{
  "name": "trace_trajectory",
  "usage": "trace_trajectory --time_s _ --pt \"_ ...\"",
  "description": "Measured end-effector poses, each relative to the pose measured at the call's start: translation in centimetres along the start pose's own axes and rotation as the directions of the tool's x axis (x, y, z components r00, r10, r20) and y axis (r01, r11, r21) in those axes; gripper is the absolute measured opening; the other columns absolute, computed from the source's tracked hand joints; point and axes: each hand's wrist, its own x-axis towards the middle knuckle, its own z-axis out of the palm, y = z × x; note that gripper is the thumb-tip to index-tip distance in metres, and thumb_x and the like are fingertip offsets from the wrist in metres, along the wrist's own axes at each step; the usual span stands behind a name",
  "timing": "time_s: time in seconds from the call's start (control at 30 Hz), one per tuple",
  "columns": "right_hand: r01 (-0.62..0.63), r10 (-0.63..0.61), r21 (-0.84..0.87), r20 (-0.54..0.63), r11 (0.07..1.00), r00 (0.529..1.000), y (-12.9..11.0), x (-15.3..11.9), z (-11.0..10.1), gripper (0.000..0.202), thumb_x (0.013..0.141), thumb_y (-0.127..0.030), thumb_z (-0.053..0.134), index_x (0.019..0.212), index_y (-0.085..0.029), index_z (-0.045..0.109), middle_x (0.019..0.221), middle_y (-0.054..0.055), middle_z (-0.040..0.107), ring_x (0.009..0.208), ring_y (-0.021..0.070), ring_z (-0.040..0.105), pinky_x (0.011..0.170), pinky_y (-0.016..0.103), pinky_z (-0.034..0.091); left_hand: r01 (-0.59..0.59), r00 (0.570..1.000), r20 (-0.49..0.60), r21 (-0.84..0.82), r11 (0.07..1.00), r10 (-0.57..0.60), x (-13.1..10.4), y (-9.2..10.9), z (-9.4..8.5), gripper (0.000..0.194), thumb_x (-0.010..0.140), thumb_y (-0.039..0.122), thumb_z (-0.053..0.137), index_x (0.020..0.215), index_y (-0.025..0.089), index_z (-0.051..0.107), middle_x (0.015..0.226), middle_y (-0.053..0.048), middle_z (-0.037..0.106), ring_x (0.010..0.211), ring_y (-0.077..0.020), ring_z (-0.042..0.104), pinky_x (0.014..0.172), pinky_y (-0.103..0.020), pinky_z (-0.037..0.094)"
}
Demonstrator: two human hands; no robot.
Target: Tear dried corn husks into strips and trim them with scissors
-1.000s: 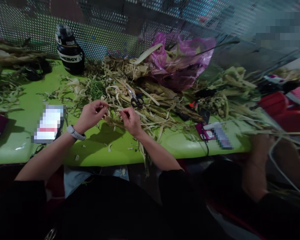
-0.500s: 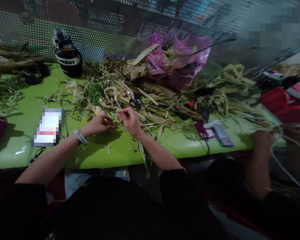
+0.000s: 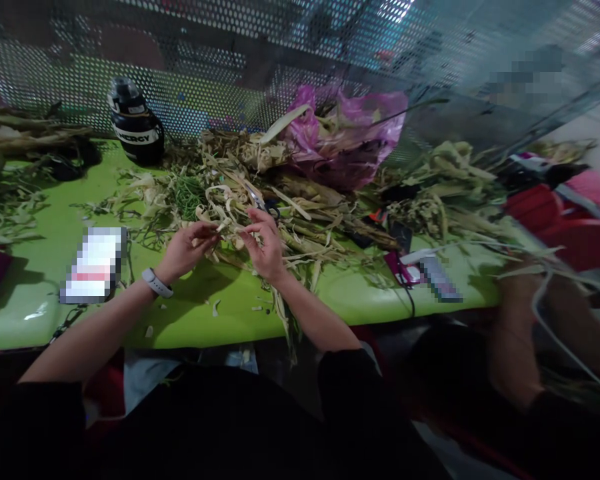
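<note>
My left hand (image 3: 186, 248), with a white watch on the wrist, and my right hand (image 3: 266, 244) meet over a heap of pale dried leaf strips (image 3: 280, 200) on a lime-green table (image 3: 40, 267). Both hands pinch a thin pale strip (image 3: 230, 227) that runs between them at the near edge of the heap. A pair of scissors (image 3: 260, 201) lies in the heap just behind my right fingers, partly hidden by them.
A black bottle (image 3: 135, 127) stands at the back left. A pink plastic bag (image 3: 345, 137) with husks sits behind the heap. A phone (image 3: 95, 263) lies to the left. Another person's arm (image 3: 515, 333) holds long strips at the right. Perforated mesh closes the back.
My left hand dropped to the table, then rose again to the heap. Both hands shifted slightly farther into the strips, toward the scissors.
</note>
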Motion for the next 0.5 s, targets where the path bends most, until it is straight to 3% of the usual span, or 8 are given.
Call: trace_trajectory --time_s 0.1,0.2,0.27,0.37,0.5 --pt "0.006 -0.004 -0.014 0.093 1.0 0.996 -0.2 0.0 0.0 0.014 0.094 -0.034 0.056 0.088 -0.022 0.06 0.121 0.01 0.063 0.12 0.0222 0.057 0.103 0.044 0.047 -0.193 0.969 -0.113 0.221 0.956 0.222 -0.2 0.0 0.0 0.024 0.087 0.027 0.063 0.109 0.016 0.063 0.098 -0.008 0.072 0.086 -0.0169 0.068 0.079 -0.031 0.053" --pt "0.009 -0.012 0.025 0.129 1.0 0.992 -0.3 -0.1 0.0 0.013 0.093 -0.033 0.057 0.088 -0.021 0.059 0.117 0.01 0.065 0.114 0.0216 0.06 0.099 0.042 0.049 -0.359 0.875 -0.148 0.439 0.823 0.461 -0.3 -0.2 -0.5 0.015 0.09 0.023 0.059 0.103 0.019 0.065 0.091 -0.006 0.072 0.082 -0.0161 0.066 0.077 -0.03 0.05" --pt "0.006 -0.016 0.07 0.155 0.998 0.988 -0.3 -0.1 0.0 0.012 0.093 -0.032 0.057 0.088 -0.021 0.06 0.113 0.01 0.066 0.109 0.0207 0.062 0.095 0.041 0.051 -0.448 0.809 -0.093 0.542 0.711 0.58 -0.2 -0.4 -0.8 0.012 0.09 0.021 0.058 0.099 0.021 0.067 0.089 -0.006 0.073 0.082 -0.0172 0.066 0.077 -0.032 0.049" --pt "0.016 -0.028 0.081 0.155 0.997 0.988 -0.4 -0.2 0.0 0.011 0.093 -0.031 0.057 0.088 -0.022 0.061 0.103 0.007 0.068 0.101 0.0193 0.064 0.09 0.038 0.052 -0.523 0.777 0.015 0.572 0.632 0.629 -0.1 -0.5 -1.0 0.016 0.09 0.018 0.056 0.1 0.022 0.069 0.1 -0.008 0.074 0.091 -0.0195 0.067 0.081 -0.036 0.05" --pt "0.087 -0.087 -0.001 0.083 0.996 0.993 -0.6 -0.2 -0.1 0.009 0.093 -0.029 0.056 0.089 -0.022 0.061 0.094 0.006 0.068 0.094 0.0184 0.065 0.086 0.037 0.053 -0.526 0.806 0.031 0.495 0.691 0.591 -0.2 0.2 -0.8 0.021 0.087 0.018 0.057 0.104 0.019 0.069 0.105 -0.011 0.073 0.098 -0.0209 0.068 0.086 -0.038 0.052"
